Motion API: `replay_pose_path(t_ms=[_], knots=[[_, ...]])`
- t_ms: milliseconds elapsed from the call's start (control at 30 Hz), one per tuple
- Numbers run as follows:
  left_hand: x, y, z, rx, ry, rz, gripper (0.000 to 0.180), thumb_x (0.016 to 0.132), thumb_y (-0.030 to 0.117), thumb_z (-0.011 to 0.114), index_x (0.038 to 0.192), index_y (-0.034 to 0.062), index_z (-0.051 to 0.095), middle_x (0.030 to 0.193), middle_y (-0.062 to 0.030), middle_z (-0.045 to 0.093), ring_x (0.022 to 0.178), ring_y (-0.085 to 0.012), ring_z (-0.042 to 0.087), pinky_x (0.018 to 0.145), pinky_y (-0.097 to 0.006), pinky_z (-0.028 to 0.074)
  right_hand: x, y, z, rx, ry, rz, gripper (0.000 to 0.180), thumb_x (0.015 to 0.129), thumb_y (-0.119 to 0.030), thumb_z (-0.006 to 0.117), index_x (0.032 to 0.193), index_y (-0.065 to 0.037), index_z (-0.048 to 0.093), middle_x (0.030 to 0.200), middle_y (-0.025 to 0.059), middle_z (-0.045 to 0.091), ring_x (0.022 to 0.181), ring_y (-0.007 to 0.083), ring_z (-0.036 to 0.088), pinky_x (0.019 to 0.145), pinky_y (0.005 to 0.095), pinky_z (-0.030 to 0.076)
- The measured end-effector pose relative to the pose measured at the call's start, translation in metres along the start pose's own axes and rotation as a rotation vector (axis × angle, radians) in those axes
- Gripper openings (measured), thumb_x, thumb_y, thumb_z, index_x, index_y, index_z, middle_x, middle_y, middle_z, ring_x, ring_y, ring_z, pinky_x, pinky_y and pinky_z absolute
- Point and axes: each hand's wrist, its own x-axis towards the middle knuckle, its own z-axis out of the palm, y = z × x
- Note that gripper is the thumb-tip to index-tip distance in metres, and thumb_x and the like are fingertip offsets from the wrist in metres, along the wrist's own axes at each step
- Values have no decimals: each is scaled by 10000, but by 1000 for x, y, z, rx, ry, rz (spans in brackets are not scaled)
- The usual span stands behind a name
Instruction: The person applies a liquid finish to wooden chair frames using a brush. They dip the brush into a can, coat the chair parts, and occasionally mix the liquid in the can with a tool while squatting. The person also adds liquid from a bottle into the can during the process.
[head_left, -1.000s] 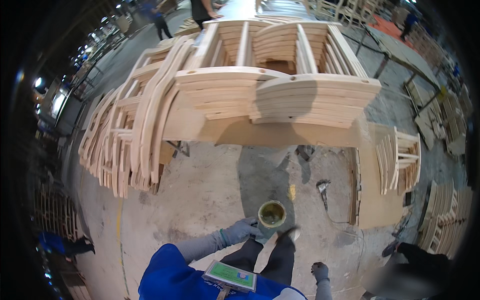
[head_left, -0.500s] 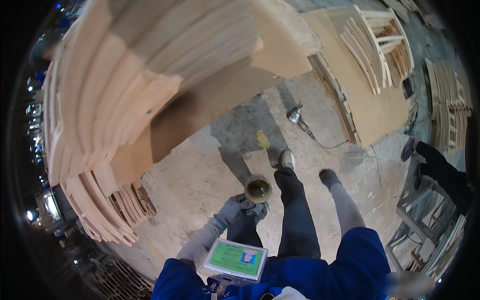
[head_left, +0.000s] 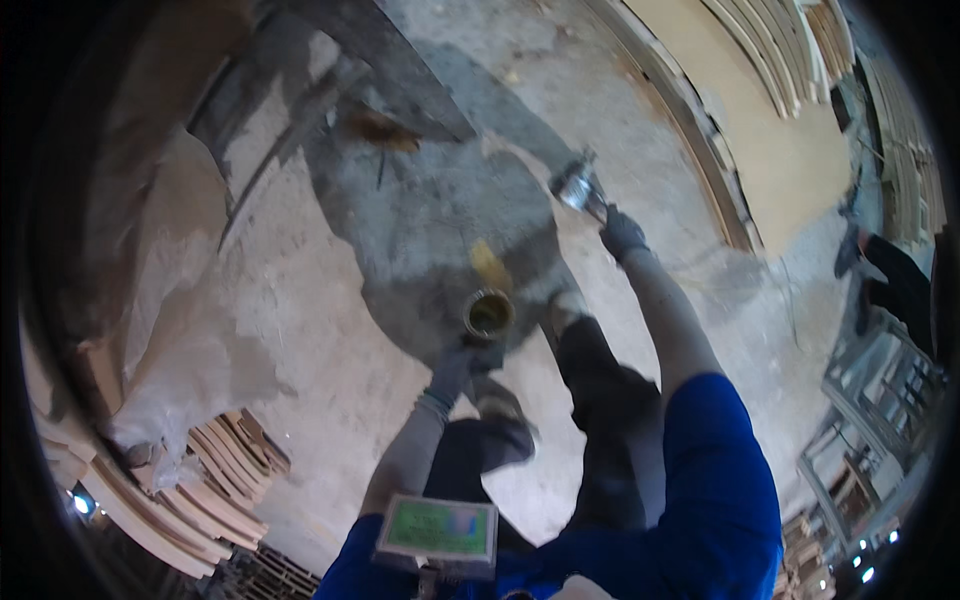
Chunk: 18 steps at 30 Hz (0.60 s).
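Two gloved hands work here. My left hand (head_left: 455,368) grips a small open tin (head_left: 488,314) low over the floor (head_left: 330,330). It could spill, so I hold its side. My right hand (head_left: 622,232) grabs a shiny metal tool (head_left: 577,186).

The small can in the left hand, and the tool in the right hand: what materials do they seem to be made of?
The can looks like thin metal, dull outside with a yellowish film inside; its round rolled rim suggests tin. The tool in the right hand seems polished metal, as it glints brightly, though blur hides details. The left hand wears a grey fabric-like glove.
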Motion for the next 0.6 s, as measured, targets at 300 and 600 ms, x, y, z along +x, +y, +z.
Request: replay_pose_path(t_ms=[300,600], knots=[[88,-38,-2,116,-6,-15,218,834,59,535,1044,66,592,1009,-55,604,797,-175,607,655,-319,519,34,5,51,235,217,-157,470,813,-168,542,1250,-58,412,1061,222,594,960,398,580,802,483,464],[172,-99,-29,503,15,300,135,826,80,568,934,36,635,891,-55,626,792,-132,587,710,-278,477,1,27,51,38,207,-215,397,749,-121,535,1120,-6,452,920,255,613,924,397,589,755,457,468]])
